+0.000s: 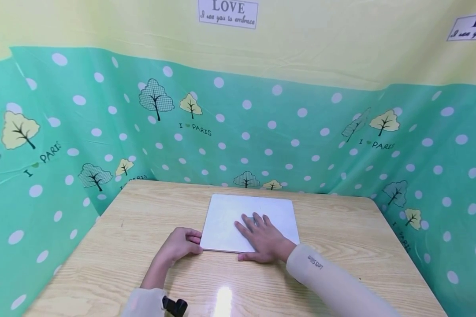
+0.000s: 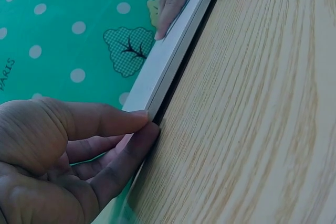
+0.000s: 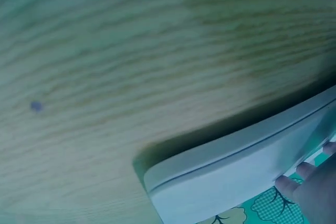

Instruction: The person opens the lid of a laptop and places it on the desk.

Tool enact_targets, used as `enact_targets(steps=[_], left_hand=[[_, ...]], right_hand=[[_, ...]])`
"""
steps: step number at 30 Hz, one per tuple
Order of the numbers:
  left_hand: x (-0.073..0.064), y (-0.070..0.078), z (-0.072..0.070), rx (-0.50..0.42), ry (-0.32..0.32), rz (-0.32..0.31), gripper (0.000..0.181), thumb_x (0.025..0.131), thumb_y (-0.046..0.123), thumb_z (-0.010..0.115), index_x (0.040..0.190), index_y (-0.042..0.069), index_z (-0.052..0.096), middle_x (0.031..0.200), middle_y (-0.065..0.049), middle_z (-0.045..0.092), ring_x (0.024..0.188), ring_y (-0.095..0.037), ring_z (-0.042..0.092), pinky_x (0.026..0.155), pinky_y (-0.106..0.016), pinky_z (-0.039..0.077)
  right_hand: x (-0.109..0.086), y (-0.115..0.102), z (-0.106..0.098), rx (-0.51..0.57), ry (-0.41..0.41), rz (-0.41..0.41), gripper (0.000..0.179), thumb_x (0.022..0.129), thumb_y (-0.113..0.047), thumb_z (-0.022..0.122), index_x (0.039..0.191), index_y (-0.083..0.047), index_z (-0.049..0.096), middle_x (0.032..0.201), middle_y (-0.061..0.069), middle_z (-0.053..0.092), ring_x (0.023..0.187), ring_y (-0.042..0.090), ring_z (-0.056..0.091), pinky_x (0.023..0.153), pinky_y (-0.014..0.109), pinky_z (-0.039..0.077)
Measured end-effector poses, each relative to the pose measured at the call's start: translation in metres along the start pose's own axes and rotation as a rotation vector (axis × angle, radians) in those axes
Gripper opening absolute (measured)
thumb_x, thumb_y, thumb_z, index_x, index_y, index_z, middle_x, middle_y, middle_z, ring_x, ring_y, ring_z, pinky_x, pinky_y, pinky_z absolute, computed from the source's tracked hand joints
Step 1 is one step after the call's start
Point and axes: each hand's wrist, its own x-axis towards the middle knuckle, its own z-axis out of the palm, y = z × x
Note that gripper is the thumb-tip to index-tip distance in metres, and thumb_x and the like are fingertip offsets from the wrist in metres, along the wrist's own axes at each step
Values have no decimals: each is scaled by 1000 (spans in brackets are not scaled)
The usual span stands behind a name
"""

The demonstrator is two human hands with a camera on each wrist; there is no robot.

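Note:
A closed, pale silver laptop (image 1: 226,220) lies flat on the wooden table, with a thin seam along its edge in both wrist views. At its near left corner my left hand (image 1: 180,244) pinches the edge between thumb and fingers; the left wrist view shows the thumb (image 2: 131,121) bent in against that corner. My right hand (image 1: 263,240) rests on the lid with fingers spread, its thumb by the front edge. Those fingers partly cover a small darker mark on the lid. Only some fingertips (image 3: 287,186) of the right hand show in the right wrist view.
The wood-grain table (image 1: 143,215) extends around the laptop on all sides. A green and yellow patterned curtain (image 1: 269,145) hangs behind the table and along both sides. A black strap with a small device (image 1: 175,306) is on the left wrist.

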Motion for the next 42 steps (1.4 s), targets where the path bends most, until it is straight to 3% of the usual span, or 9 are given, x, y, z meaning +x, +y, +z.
enact_targets(steps=[5, 27, 42], left_hand=[[1, -2, 0, -4, -2, -5, 41, 72, -11, 82, 111, -6, 70, 92, -10, 69, 81, -19, 66, 72, -33, 58], [0, -1, 0, -21, -10, -23, 43, 71, -12, 81, 112, -5, 70, 94, -10, 69, 82, -20, 65, 74, -31, 57], [0, -4, 0, -39, -13, -10, 42, 71, -16, 80, 110, -5, 70, 93, -11, 67, 81, -21, 64, 72, -33, 57]], right_hand=[[0, -2, -4, -23, -32, -1, 101, 89, -88, 23, 166, -25, 7, 172, 11, 8, 153, 45, 15, 121, 65, 18], [1, -5, -8, -158, -31, -19, 95, 93, -83, 17, 166, -23, 9, 170, 12, 16, 152, 41, 25, 118, 62, 29], [1, -5, -12, -232, 8, -58, 95, 94, -82, 14, 166, -21, 12, 168, 12, 23, 148, 39, 34, 115, 58, 37]])
